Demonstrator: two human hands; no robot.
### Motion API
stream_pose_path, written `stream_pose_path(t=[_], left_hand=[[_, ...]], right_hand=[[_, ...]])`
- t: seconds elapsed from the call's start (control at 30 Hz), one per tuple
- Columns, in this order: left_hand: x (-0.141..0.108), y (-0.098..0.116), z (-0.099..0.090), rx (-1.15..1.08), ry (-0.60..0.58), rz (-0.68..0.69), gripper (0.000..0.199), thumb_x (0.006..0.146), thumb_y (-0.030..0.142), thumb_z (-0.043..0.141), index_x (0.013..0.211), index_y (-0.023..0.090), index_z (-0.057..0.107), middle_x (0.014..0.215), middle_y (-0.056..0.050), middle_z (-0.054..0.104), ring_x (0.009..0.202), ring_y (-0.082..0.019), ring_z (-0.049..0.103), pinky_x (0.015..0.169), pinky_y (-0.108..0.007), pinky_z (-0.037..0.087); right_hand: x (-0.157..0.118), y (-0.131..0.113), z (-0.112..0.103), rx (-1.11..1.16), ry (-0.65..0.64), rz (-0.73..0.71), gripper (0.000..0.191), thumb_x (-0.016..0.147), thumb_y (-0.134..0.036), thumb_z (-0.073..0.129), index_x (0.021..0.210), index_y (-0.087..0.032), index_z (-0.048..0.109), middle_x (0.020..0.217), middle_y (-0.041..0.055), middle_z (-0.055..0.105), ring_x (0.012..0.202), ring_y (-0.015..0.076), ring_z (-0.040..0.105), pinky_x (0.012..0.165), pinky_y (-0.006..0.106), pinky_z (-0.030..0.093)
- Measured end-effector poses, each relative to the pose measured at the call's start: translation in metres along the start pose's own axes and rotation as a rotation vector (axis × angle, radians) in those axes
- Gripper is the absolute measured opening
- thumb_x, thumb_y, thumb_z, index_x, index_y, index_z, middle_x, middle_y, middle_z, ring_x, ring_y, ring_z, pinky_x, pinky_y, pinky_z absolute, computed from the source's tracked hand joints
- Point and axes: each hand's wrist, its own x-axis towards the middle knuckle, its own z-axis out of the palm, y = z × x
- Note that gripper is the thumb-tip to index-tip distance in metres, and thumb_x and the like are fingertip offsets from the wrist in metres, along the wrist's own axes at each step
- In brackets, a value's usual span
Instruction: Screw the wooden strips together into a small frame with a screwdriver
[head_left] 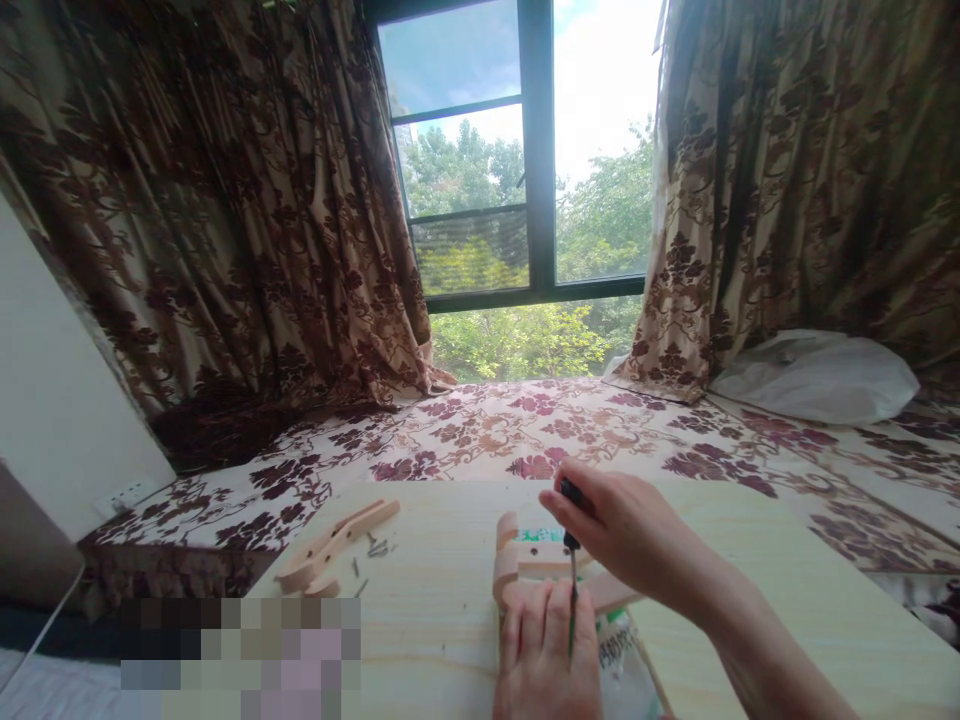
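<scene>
My right hand (622,525) is wrapped round the dark handle of a screwdriver (571,540), whose shaft points down beside the fingers of my left hand. My left hand (551,650) presses on a light wooden assembly (506,550) with curved ends and a crosspiece with dark holes. What lies beneath its fingers is hidden. Green and white printed plastic (622,650) shows under and beside the wood. On the left of the pale wooden board (427,600) rest more curved wooden pieces (337,545), with several screws (379,546) beside them.
Behind the board is a ledge with a floral cloth (480,430), below a window (536,150) between patterned curtains (300,200). A white plastic bag (817,375) lies at the right. A socket strip (127,497) is at the far left.
</scene>
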Motion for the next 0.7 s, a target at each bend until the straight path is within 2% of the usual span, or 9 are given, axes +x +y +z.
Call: stream_pose_path(t=[0.17,0.23,0.33,0.4,0.53,0.7], left_hand=[[-0.001,0.001,0.003,-0.011,0.030,-0.013,0.028,0.091,0.038,0.042,0.106,0.024,0.063,0.098,0.000,0.071,0.093,-0.018,0.063,0.086,-0.034,0.043],[0.000,0.002,0.003,-0.022,0.036,-0.025,0.028,0.092,0.036,0.041,0.105,0.023,0.063,0.097,0.000,0.071,0.093,-0.018,0.063,0.086,-0.034,0.042],[0.002,0.003,0.002,-0.008,0.054,-0.028,0.026,0.090,0.021,0.041,0.101,0.024,0.063,0.095,0.002,0.071,0.092,-0.016,0.063,0.085,-0.033,0.042],[0.004,0.003,0.001,0.002,0.064,-0.027,0.028,0.089,0.015,0.039,0.100,0.025,0.063,0.095,0.003,0.071,0.091,-0.015,0.063,0.084,-0.033,0.042],[0.004,0.003,0.000,0.002,0.056,-0.036,0.028,0.090,0.017,0.039,0.100,0.025,0.063,0.096,0.004,0.070,0.091,-0.015,0.063,0.084,-0.033,0.042],[0.004,0.003,-0.002,-0.017,0.034,-0.046,0.031,0.091,0.016,0.034,0.102,0.024,0.063,0.097,0.003,0.071,0.093,-0.015,0.062,0.086,-0.032,0.042]], right_hand=[[-0.004,-0.001,-0.011,0.119,-0.120,-0.087,0.019,0.090,-0.028,0.042,0.073,-0.022,0.049,0.064,-0.0009,0.058,0.059,0.0137,0.051,0.055,0.025,0.030],[-0.003,0.002,-0.009,0.127,-0.106,-0.081,0.023,0.091,-0.029,0.041,0.069,-0.021,0.045,0.062,-0.0012,0.056,0.058,0.0133,0.048,0.054,0.025,0.029],[-0.001,0.007,-0.005,0.120,-0.054,-0.040,0.029,0.091,-0.035,0.041,0.066,-0.021,0.039,0.060,-0.0013,0.054,0.056,0.0130,0.045,0.054,0.025,0.028],[-0.001,0.008,-0.004,0.123,-0.046,-0.032,0.027,0.091,-0.036,0.043,0.068,-0.021,0.042,0.061,-0.0012,0.056,0.056,0.0132,0.046,0.054,0.025,0.029],[-0.004,0.008,-0.009,0.188,-0.089,-0.068,0.011,0.088,-0.028,0.047,0.082,-0.022,0.054,0.067,-0.0022,0.060,0.060,0.0132,0.051,0.056,0.024,0.032],[-0.003,0.009,-0.007,0.189,-0.078,-0.067,0.015,0.089,-0.028,0.047,0.075,-0.021,0.047,0.065,-0.0014,0.059,0.059,0.0134,0.050,0.055,0.025,0.032]])
